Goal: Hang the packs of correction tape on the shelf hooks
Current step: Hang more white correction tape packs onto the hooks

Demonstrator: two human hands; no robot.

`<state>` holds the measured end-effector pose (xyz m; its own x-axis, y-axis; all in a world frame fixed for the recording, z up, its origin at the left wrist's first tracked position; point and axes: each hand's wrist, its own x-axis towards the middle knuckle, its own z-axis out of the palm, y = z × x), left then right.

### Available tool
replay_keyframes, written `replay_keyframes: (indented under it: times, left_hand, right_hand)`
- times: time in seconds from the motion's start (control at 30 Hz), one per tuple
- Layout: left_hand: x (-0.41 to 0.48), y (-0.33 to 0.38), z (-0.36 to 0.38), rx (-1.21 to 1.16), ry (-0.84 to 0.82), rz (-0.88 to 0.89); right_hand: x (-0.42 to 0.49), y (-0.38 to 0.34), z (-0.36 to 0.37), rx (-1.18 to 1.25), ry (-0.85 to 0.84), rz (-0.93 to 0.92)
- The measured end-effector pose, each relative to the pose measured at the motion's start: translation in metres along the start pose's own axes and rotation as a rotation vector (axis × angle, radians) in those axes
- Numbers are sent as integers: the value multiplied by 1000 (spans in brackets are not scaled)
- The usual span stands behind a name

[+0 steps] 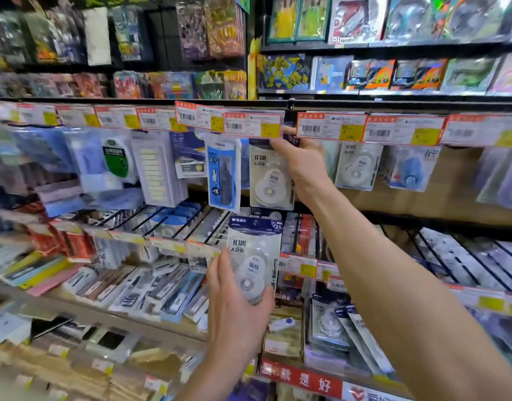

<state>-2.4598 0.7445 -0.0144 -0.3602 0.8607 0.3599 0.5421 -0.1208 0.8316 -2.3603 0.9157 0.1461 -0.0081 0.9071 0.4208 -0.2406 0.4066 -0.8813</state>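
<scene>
My left hand (237, 311) holds a pack of correction tape (253, 256) upright in front of the lower shelves; the pack has a dark blue header and a clear blister over a white dispenser. My right hand (304, 163) reaches up to the hook row, its fingers at the top of a matching pack (270, 178) that hangs below the price tags. The hook itself is hidden behind the price tags (253, 124) and my fingers. More packs of correction tape (358, 166) hang to the right of my right hand.
A blue pack (223, 175) hangs just left of the hanging tape pack. Black wire dividers (173, 224) hold stock on the shelf below. Toy boxes (364, 73) fill the upper shelves. A red sign (302, 379) runs along the bottom shelf edge.
</scene>
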Motion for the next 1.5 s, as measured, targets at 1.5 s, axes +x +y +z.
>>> replay_keyframes:
  times: [1.5]
  left_hand:
    - [8, -33, 4, 17, 15, 4]
  right_hand:
    - [51, 28, 16, -319, 112, -162]
